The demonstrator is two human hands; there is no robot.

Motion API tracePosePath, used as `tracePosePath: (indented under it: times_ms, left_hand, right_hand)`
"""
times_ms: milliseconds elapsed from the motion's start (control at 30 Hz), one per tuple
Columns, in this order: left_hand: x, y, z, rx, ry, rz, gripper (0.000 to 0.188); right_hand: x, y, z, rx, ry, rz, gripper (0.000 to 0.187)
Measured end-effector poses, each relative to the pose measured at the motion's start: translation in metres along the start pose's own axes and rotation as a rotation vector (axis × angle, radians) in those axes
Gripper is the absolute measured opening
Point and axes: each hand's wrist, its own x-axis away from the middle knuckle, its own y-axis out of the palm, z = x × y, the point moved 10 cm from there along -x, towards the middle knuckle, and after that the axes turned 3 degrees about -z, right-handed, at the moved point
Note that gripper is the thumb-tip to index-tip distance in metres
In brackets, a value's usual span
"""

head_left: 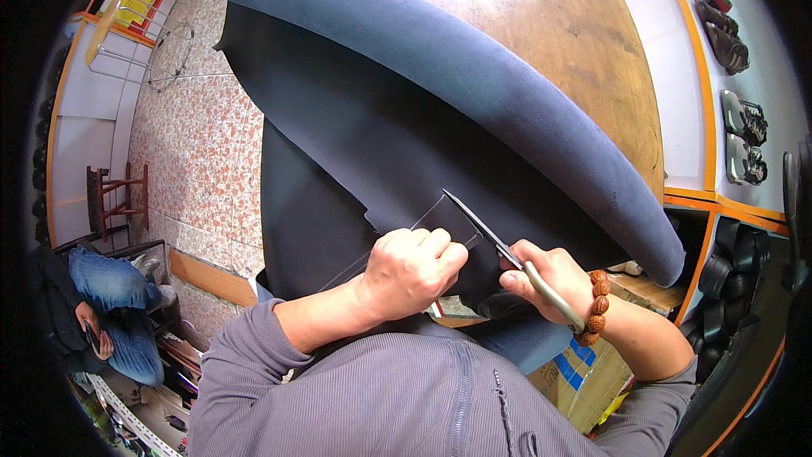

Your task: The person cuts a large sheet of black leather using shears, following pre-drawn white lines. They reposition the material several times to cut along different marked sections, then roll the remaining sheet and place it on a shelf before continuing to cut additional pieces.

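A large piece of black fabric (355, 93) lies over the table and drapes down its near side. Its far part is rolled into a long blue, suede-like roll (474, 51). Thin pale lines are drawn on the black side. My left hand (414, 269) is closed in a fist, gripping the fabric at its near edge beside these lines. In my right hand (554, 281), a pair of scissors (541, 286) is held by its pale handles. The scissors' dark blades point up and left across the fabric, tips beside a drawn line.
A wooden table (584, 26) lies beneath the roll. Shoes (727, 47) line the right wall, with dark rolls (732, 271) on shelves below. At left are a stool (106, 34), a small wooden chair (118, 199) and a seated person (114, 313). A cardboard box (592, 381) stands below my right arm.
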Motion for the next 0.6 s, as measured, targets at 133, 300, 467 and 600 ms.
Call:
tracePosePath:
  times_ms: [133,300,467,600]
  left_hand:
    - [0.002,0.002,0.0,-0.016,0.004,0.006,0.017]
    - [0.003,0.0,-0.003,-0.034,-0.025,-0.027,0.017]
    - [0.022,-0.016,-0.005,0.116,-0.116,-0.062,0.021]
    - [0.059,-0.055,-0.017,0.19,-0.213,0.121,0.019]
  right_hand:
    - [-0.001,0.002,0.005,-0.044,0.038,0.005,0.046]
    - [0.015,-0.001,0.006,0.082,0.042,0.031,0.042]
    - [0.075,-0.086,-0.05,0.388,-0.354,0.64,0.038]
    - [0.065,-0.143,-0.038,0.658,-0.158,0.925,0.041]
